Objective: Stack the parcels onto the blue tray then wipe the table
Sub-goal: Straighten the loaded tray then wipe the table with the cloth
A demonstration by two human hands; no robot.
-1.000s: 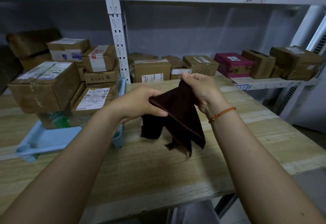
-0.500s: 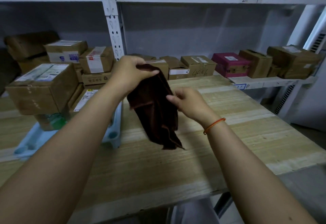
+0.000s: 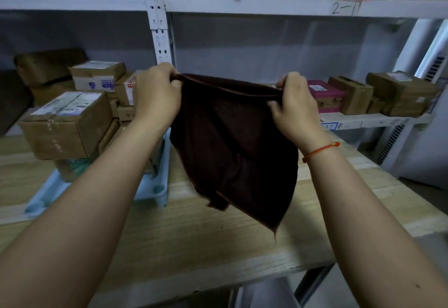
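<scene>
The parcels (image 3: 65, 123) sit stacked on the blue tray (image 3: 155, 186) at the left of the desk (image 3: 194, 240), so by the look of it the stacking is done and the step in hand is readying the dark brown cloth (image 3: 232, 147) for wiping.

To do it well, I would keep the top edge taut between both hands, let the loose lower part hang straight, then fold it into a flat pad (a bunched cloth only smears) before laying it on the bare wood. Wiping in long strokes away from the tray should keep the hanging corner from snagging on the tray's rim.

The left hand (image 3: 155, 94) pinches the cloth's upper left corner, fingers curled round the hem. The right hand (image 3: 294, 105) grips the upper right corner in the same way, thumb and fingers clenched on the fabric. The cloth is held in the air between the two hands, above the desk and not touching it. Its body hangs below the fingers, and its lowest corner points down toward the near right part of the desk. It is just right of the tray and apart from the parcels.
</scene>
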